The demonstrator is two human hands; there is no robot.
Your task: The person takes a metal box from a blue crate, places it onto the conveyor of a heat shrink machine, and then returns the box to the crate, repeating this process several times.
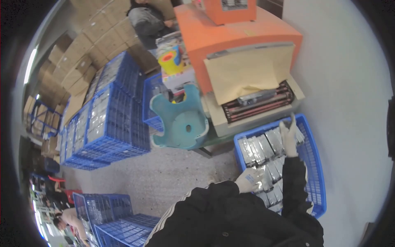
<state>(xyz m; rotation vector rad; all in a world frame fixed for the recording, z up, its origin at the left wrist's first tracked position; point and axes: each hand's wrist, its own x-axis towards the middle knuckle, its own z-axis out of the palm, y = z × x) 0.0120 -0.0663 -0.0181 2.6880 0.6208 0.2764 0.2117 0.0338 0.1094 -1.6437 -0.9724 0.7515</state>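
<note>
Rows of silver-wrapped packets [266, 147] fill a blue plastic crate [314, 168] at the right. My left hand [248, 180], in a white glove, lies over packets at the crate's near left side. Its fingers blur into the silver wrapping, so their grip is unclear. Farther in, my right hand [289, 138], also gloved, is over the packets near the crate's far edge. Its fingers are stretched out and apart, with nothing visibly held.
Beyond the crate stands an orange machine [242, 37] with slatted rollers [259, 103] at its opening. A teal stool [187, 127] is left of it. Blue crates [111, 119] are stacked farther left, others [123, 226] lower left. A wall borders the right; other people are around.
</note>
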